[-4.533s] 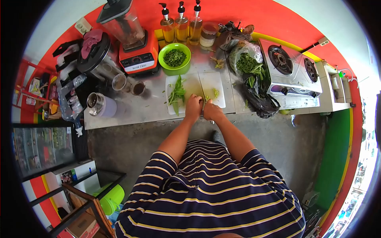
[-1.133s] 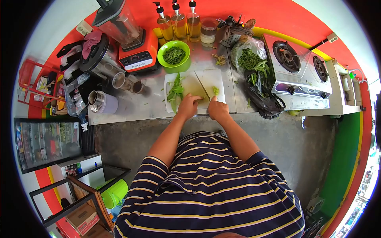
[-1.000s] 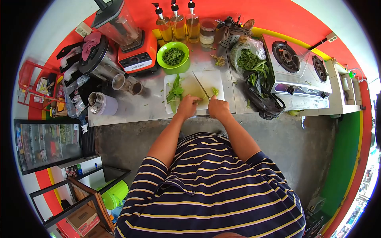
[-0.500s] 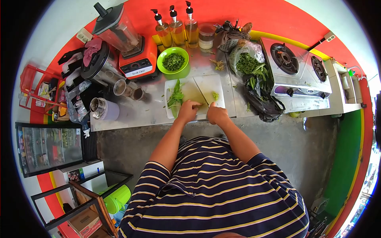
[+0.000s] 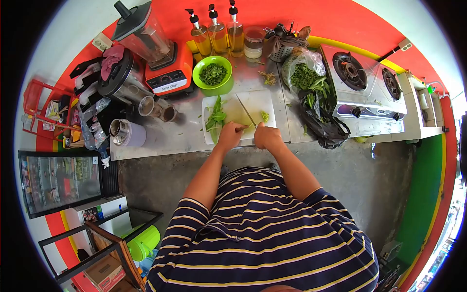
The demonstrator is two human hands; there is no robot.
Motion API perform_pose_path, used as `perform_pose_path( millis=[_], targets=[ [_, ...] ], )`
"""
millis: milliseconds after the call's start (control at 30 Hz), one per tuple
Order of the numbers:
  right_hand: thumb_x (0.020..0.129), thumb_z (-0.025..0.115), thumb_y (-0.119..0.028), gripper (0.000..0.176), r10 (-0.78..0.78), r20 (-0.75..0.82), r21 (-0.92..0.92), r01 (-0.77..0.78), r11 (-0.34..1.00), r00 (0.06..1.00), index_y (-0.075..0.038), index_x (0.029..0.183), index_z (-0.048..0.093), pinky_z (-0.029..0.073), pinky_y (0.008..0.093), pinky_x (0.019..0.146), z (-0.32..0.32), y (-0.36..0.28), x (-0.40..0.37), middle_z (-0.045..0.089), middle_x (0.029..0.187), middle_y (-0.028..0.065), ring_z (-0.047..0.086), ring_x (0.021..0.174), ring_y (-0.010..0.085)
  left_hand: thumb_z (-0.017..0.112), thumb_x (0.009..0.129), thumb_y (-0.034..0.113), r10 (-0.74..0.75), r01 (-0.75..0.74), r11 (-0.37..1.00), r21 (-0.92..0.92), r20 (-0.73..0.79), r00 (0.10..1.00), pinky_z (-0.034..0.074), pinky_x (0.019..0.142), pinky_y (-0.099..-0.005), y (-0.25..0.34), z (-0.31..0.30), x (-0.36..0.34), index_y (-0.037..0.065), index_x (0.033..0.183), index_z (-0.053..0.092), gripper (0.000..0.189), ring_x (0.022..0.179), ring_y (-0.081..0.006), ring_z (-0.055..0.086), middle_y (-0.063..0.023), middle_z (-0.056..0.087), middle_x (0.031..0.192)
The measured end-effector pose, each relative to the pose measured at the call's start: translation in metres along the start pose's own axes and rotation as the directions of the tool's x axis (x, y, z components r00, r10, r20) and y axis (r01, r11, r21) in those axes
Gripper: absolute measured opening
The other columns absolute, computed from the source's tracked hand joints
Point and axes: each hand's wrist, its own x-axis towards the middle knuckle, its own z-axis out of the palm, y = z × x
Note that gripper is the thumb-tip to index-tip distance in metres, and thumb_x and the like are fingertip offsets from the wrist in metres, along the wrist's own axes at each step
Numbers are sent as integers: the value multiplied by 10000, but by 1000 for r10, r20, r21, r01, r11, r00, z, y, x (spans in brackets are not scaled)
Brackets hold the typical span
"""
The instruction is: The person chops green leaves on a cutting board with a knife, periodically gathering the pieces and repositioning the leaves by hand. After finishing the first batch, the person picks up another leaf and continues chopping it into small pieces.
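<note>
A white cutting board lies on the metal counter. My right hand is closed round the handle of a knife, whose blade points up and left over the board. Just left of it, my left hand has its fingers bent together on a small green piece near the blade. Green leaves lie at the board's left side, and a little chopped green sits right of the knife. Behind the board stands a green bowl with chopped leaves inside.
An orange blender and pump bottles stand at the back. On the right are bags of greens and a gas stove. Cups and a lilac container stand on the left.
My right hand and the knife have shifted very slightly, with the blade still over the board. The left hand has hardly moved.
</note>
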Motion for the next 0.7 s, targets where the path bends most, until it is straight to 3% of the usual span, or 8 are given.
perform_pose_path(
  millis=[167, 700],
  targets=[
    [872, 601, -146, 482, 21, -46, 22, -20, 1000, 999, 61, 1271, 427, 518, 448, 948, 21, 0, 8, 689, 1157, 262, 676, 1112, 374, 698, 814, 34, 25, -25, 1000, -13, -16, 1000, 516, 742, -345, -1, -1, 1, 80, 1087, 766, 285, 762, -242, 639, -133, 623, 852],
    [863, 616, -119, 476, 8, -21, -11, -8, 1000, 1000, 55, 1266, 430, 532, 443, 923, 1, -7, -4, 696, 1133, 261, 687, 1086, 378, 713, 806, 42, 6, -10, 997, -77, -55, 998, 517, 737, -333, -4, -1, -3, 59, 1053, 771, 254, 778, -229, 650, -137, 657, 879]
  ],
)
